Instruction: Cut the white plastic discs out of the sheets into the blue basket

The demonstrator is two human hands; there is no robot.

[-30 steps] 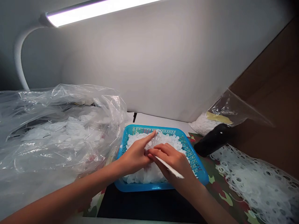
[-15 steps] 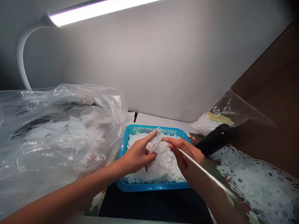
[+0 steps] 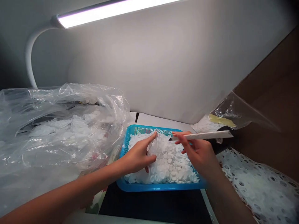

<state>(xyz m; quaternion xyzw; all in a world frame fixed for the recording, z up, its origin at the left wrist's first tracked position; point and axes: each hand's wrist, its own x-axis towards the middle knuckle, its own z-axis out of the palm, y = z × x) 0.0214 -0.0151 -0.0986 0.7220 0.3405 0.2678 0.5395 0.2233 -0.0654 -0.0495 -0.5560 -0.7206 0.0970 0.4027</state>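
Note:
A blue plastic basket (image 3: 161,187) holds a heap of small white discs (image 3: 178,166). My left hand (image 3: 140,155) is over the basket's left half, its fingers and thumb gripping a thin translucent sheet with round holes (image 3: 158,160). The sheet hangs over the discs. To its right, my right hand (image 3: 198,152) is closed round a slim white-handled tool (image 3: 210,135) with a dark tip. The tool lies nearly level, its tip pointing left, apart from the sheet. The exact kind of tool cannot be made out.
A large clear plastic bag (image 3: 70,127) with white pieces fills the left side. On the right lies a pile of holed sheets (image 3: 259,183). Behind it sit a black object (image 3: 225,140) and a clear bag with a yellow strip (image 3: 221,119). A lamp (image 3: 112,12) shines above.
My right hand has drawn back to the right, and its tool has swung from slanting down to nearly level. The sheet in my left hand now hangs more spread out. The view has shifted slightly.

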